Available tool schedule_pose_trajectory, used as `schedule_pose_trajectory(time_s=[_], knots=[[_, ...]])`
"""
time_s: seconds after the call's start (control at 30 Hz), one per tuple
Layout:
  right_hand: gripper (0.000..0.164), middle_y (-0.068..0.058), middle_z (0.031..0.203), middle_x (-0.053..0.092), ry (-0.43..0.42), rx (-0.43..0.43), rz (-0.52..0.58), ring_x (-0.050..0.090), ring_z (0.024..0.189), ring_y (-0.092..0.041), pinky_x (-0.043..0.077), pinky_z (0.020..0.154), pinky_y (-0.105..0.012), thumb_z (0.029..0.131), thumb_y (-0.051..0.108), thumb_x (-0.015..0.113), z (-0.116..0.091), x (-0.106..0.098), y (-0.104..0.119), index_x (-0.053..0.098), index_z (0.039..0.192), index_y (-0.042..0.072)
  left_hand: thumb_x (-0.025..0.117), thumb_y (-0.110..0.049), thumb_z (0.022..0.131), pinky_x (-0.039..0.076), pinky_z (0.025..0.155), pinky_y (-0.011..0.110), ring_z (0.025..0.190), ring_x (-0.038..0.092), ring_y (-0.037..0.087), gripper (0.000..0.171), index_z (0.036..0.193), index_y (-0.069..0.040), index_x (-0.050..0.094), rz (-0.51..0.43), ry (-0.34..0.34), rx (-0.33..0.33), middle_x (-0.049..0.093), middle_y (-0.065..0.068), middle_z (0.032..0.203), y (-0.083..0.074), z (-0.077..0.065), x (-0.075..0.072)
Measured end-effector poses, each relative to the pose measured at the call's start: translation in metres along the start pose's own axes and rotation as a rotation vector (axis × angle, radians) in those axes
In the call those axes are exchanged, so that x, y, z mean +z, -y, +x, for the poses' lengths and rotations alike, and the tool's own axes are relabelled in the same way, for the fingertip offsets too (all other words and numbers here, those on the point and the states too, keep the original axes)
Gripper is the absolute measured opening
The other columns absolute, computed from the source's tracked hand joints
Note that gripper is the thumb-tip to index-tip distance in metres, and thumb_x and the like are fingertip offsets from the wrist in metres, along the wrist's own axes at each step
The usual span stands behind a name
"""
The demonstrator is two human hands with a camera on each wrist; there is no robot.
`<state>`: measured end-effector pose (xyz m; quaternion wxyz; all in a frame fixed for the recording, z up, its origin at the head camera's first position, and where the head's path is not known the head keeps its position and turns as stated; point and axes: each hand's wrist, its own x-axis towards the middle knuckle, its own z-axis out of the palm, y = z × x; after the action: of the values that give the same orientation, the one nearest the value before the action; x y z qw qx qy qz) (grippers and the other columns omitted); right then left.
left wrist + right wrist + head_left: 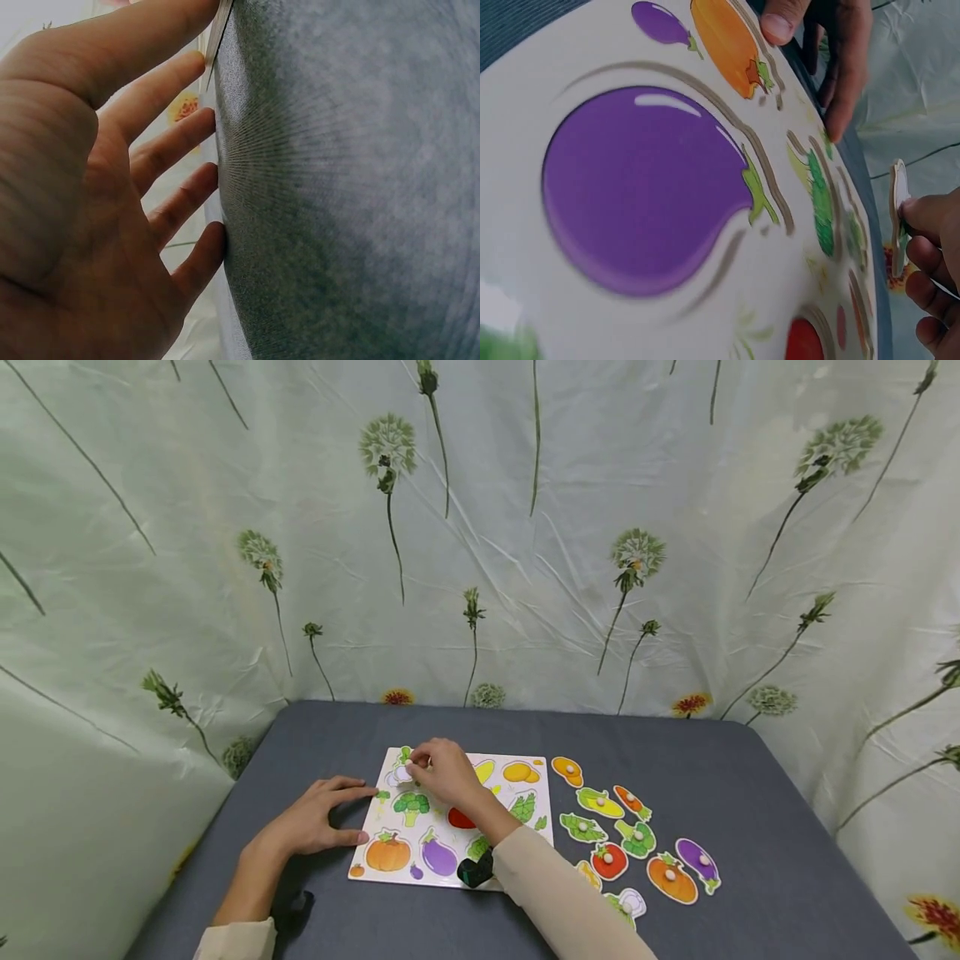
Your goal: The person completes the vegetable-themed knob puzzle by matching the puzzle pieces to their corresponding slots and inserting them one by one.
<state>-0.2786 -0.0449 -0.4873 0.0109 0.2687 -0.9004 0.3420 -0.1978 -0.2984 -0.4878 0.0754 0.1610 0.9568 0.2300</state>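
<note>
My right hand (447, 774) reaches over the far left part of a white wooden puzzle board (471, 860) printed with vegetables. Between thumb and fingers it pinches a thin wooden puzzle piece (898, 217), held edge-on to the right wrist camera, with white and some green on its face. Below that hand, the board shows a broccoli (411, 807), a pumpkin (387, 854) and an eggplant (438, 857). My left hand (309, 817) rests at the board's left edge, fingers spread and nearly straight, with thumb and index fingertip at the rim.
Right of the board lie several loose knobbed pieces, among them a tomato (609, 862), a pumpkin piece (672, 878), an eggplant piece (698, 863) and a carrot (633, 802). A grey cloth (780, 877) covers the table. Dandelion-print curtains (517, 568) hang behind it.
</note>
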Motion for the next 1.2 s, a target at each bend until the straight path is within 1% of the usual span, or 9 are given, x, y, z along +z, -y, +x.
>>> schedule_pose_trajectory(time_s=[0.13, 0.3, 0.4, 0.5, 0.63, 0.87, 0.97, 1.07, 1.2], knots=[[0.015, 0.009, 0.085, 0.064, -0.008, 0.039, -0.028, 0.051, 0.078, -0.004, 0.042, 0.072, -0.020, 0.098, 0.028, 0.072, 0.005, 0.009, 0.002, 0.080, 0.105, 0.017, 0.084, -0.056, 0.078, 0.042, 0.102, 0.068, 0.133, 0.046, 0.043, 0.075, 0.143, -0.025, 0.063, 0.005, -0.006, 0.015, 0.055, 0.014, 0.147, 0.001, 0.001, 0.002], [0.017, 0.009, 0.086, 0.064, 0.002, 0.051, -0.063, 0.051, 0.079, -0.004, 0.042, 0.072, -0.021, 0.099, 0.031, 0.071, 0.009, 0.023, 0.007, 0.080, 0.106, 0.019, 0.084, -0.056, 0.078, 0.042, 0.101, 0.068, 0.132, 0.046, 0.043, 0.074, 0.142, -0.025, 0.064, 0.017, -0.019, 0.011, 0.055, 0.013, 0.146, 0.003, -0.002, 0.001], [0.016, 0.010, 0.083, 0.062, 0.000, 0.060, -0.098, 0.050, 0.077, -0.004, 0.040, 0.070, -0.020, 0.098, 0.032, 0.071, 0.009, 0.029, 0.008, 0.080, 0.104, 0.020, 0.084, -0.056, 0.079, 0.042, 0.101, 0.068, 0.132, 0.046, 0.043, 0.074, 0.143, -0.025, 0.063, 0.009, -0.017, 0.009, 0.055, 0.014, 0.146, 0.002, -0.002, 0.001], [0.014, 0.011, 0.078, 0.062, -0.024, 0.062, -0.121, 0.049, 0.075, -0.004, 0.039, 0.068, -0.020, 0.097, 0.030, 0.073, 0.009, 0.032, 0.006, 0.081, 0.100, 0.020, 0.084, -0.056, 0.079, 0.042, 0.101, 0.068, 0.132, 0.046, 0.043, 0.075, 0.143, -0.025, 0.063, 0.000, -0.014, 0.010, 0.055, 0.014, 0.147, 0.000, -0.001, 0.001], [0.013, 0.009, 0.077, 0.061, -0.049, 0.061, -0.105, 0.050, 0.073, -0.005, 0.039, 0.066, -0.021, 0.096, 0.028, 0.074, 0.007, 0.032, 0.003, 0.081, 0.099, 0.018, 0.085, -0.055, 0.078, 0.042, 0.101, 0.068, 0.132, 0.046, 0.042, 0.075, 0.143, -0.024, 0.063, -0.001, -0.007, 0.002, 0.054, 0.014, 0.147, -0.002, 0.000, 0.001], [0.014, 0.009, 0.075, 0.063, -0.048, 0.056, -0.119, 0.050, 0.072, -0.005, 0.038, 0.065, -0.021, 0.096, 0.030, 0.074, 0.008, 0.030, 0.001, 0.082, 0.100, 0.019, 0.085, -0.055, 0.078, 0.041, 0.101, 0.068, 0.132, 0.045, 0.042, 0.075, 0.143, -0.024, 0.063, 0.004, -0.005, 0.001, 0.053, 0.014, 0.147, -0.001, 0.001, 0.001], [0.015, 0.009, 0.073, 0.062, -0.050, 0.054, -0.102, 0.050, 0.069, -0.006, 0.039, 0.063, -0.022, 0.095, 0.029, 0.074, 0.008, 0.030, 0.001, 0.081, 0.101, 0.017, 0.085, -0.055, 0.078, 0.041, 0.102, 0.069, 0.132, 0.044, 0.042, 0.075, 0.143, -0.025, 0.063, 0.000, -0.005, -0.004, 0.053, 0.014, 0.148, -0.001, 0.001, 0.001], [0.020, 0.009, 0.073, 0.059, -0.038, 0.079, -0.069, 0.049, 0.069, -0.005, 0.039, 0.063, -0.022, 0.096, 0.031, 0.074, 0.007, 0.028, 0.000, 0.079, 0.108, 0.016, 0.084, -0.056, 0.078, 0.041, 0.102, 0.069, 0.133, 0.044, 0.042, 0.075, 0.144, -0.025, 0.062, -0.003, -0.001, -0.004, 0.053, 0.013, 0.148, -0.001, 0.001, 0.001], [0.025, 0.010, 0.074, 0.058, -0.052, 0.090, -0.028, 0.049, 0.068, -0.005, 0.040, 0.063, -0.021, 0.097, 0.032, 0.072, 0.004, 0.022, -0.001, 0.076, 0.115, 0.015, 0.084, -0.054, 0.079, 0.041, 0.102, 0.068, 0.132, 0.044, 0.042, 0.075, 0.143, -0.023, 0.063, -0.008, -0.003, 0.006, 0.053, 0.014, 0.148, -0.001, 0.001, 0.000]])
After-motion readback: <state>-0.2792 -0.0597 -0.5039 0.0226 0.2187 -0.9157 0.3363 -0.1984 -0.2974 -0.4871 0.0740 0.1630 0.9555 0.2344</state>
